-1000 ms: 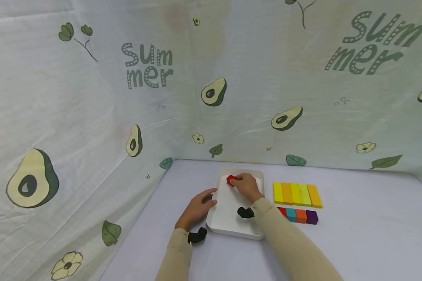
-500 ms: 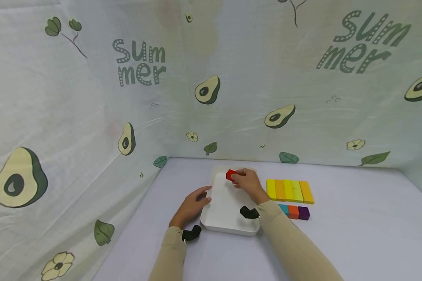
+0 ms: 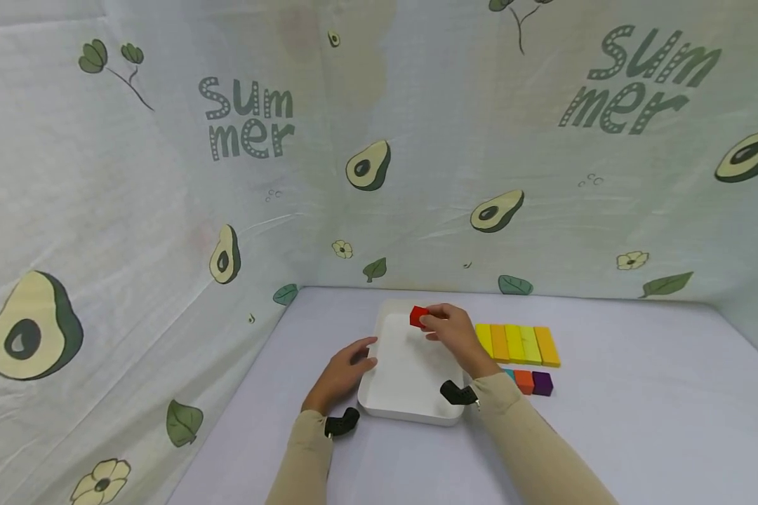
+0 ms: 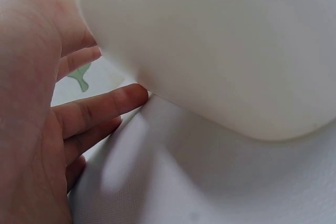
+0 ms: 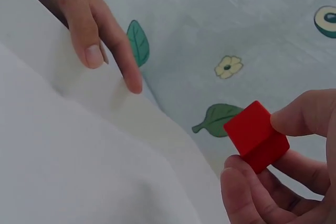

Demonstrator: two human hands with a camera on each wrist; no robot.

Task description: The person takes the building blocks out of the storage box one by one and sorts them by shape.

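My right hand point(image 3: 457, 335) pinches a small red cube point(image 3: 418, 317) between thumb and fingertips. The cube is above the far part of a white rectangular tray point(image 3: 410, 382). Close up in the right wrist view, the red cube point(image 5: 254, 132) is tilted and clear of the tray's surface. At the tray's left side is my left hand point(image 3: 341, 375), its fingers loosely extended. In the left wrist view, a fingertip of the left hand point(image 4: 79, 114) meets the tray's outer wall point(image 4: 220, 51), with the other fingers spread beside it.
Right of the tray lies a row of several yellow and orange flat blocks point(image 3: 516, 344). In front of it are a turquoise cube point(image 3: 509, 374), partly behind the sleeve, an orange cube point(image 3: 523, 382) and a purple cube point(image 3: 542, 384). A printed cloth point(image 3: 429, 224) hangs behind the table.
Relative to the tray, my right hand has moved up and to the right with the red cube. My left hand stays at the tray's side. The head view has shifted slightly.
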